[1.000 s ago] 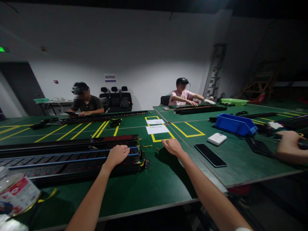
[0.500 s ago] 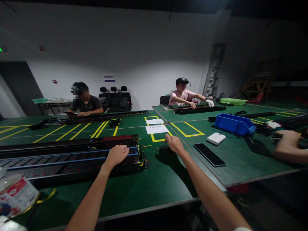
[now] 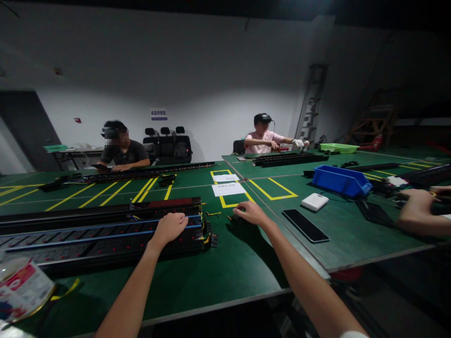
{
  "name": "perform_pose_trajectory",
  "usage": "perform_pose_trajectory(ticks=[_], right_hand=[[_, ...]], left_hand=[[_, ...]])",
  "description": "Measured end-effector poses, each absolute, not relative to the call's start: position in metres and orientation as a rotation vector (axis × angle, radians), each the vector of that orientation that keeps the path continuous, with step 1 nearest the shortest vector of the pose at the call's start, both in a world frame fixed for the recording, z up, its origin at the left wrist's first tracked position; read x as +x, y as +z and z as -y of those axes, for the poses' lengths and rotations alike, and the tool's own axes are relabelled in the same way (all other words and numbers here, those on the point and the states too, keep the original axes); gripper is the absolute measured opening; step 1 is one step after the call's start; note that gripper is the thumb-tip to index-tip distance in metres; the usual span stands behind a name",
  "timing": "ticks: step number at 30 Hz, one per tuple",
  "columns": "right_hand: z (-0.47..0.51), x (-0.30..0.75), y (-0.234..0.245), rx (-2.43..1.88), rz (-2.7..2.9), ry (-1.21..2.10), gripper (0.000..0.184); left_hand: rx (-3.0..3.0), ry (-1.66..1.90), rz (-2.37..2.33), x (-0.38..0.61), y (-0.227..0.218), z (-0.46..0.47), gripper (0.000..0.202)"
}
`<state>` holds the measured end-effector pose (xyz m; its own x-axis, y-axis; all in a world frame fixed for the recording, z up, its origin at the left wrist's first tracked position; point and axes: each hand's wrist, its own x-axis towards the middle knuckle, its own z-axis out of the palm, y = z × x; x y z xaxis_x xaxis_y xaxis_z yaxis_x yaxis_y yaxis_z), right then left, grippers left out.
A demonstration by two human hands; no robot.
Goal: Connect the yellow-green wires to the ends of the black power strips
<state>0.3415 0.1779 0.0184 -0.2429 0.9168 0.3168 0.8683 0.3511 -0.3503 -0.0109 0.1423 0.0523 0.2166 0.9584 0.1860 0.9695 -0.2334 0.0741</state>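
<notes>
At mid-frame, the right hand (image 3: 251,213) curls its fingers down toward the green table (image 3: 225,272); whether they pinch anything cannot be told. To its left, the left hand (image 3: 171,227) rests, fingers loosely bent, on the long black unit (image 3: 105,237), near its right end; any grip is hidden. Green surface runs from that end to the right forearm and down to the near edge, lower centre. Right of a seam lie a phone (image 3: 306,225) and a white device (image 3: 315,202). Mid-frame papers (image 3: 229,189) bear blurred print; upper left, a wall sign (image 3: 158,113) reads "成品存放区".
</notes>
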Motion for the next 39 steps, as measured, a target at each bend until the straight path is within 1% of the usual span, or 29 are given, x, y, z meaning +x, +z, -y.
perform_pose_trajectory(ticks=[6, 12, 14, 21, 25, 28, 31, 33, 36, 39], right_hand=[[-0.169, 0.324, 0.015, -1.509, 2.252, -0.009, 0.038], [-0.164, 0.301, 0.01, -1.575, 2.319, -0.096, 0.016], [-0.162, 0.297, 0.01, -1.57, 2.338, -0.097, 0.012], [-0.155, 0.288, 0.01, -1.465, 2.376, -0.109, 0.018], [-0.16, 0.285, 0.004, -1.401, 2.299, -0.056, 0.03], [-0.168, 0.284, -0.001, -1.296, 2.19, 0.15, 0.031], [-0.174, 0.282, -0.003, -1.124, 2.008, 0.425, 0.025], [-0.175, 0.281, -0.002, -1.049, 1.807, 0.679, 0.023], [-0.171, 0.278, 0.005, -0.92, 1.468, 1.141, 0.03], [-0.166, 0.276, 0.012, -0.804, 1.183, 1.426, 0.029]], left_hand=[[-2.4, -0.283, 1.917, -0.01, 0.051, -0.143, 0.044], [-2.399, -0.289, 1.92, -0.01, 0.052, -0.144, 0.044], [-2.406, -0.292, 1.918, -0.01, 0.052, -0.144, 0.044], [-2.418, -0.287, 1.925, -0.01, 0.052, -0.143, 0.045], [-2.413, -0.292, 1.925, -0.01, 0.052, -0.144, 0.044], [-2.411, -0.285, 1.922, -0.01, 0.052, -0.144, 0.044], [-2.414, -0.293, 1.916, -0.01, 0.052, -0.143, 0.044], [-2.415, -0.298, 1.918, -0.011, 0.052, -0.143, 0.044], [-2.418, -0.297, 1.924, -0.011, 0.052, -0.143, 0.044], [-2.419, -0.296, 1.93, -0.011, 0.052, -0.144, 0.044]])
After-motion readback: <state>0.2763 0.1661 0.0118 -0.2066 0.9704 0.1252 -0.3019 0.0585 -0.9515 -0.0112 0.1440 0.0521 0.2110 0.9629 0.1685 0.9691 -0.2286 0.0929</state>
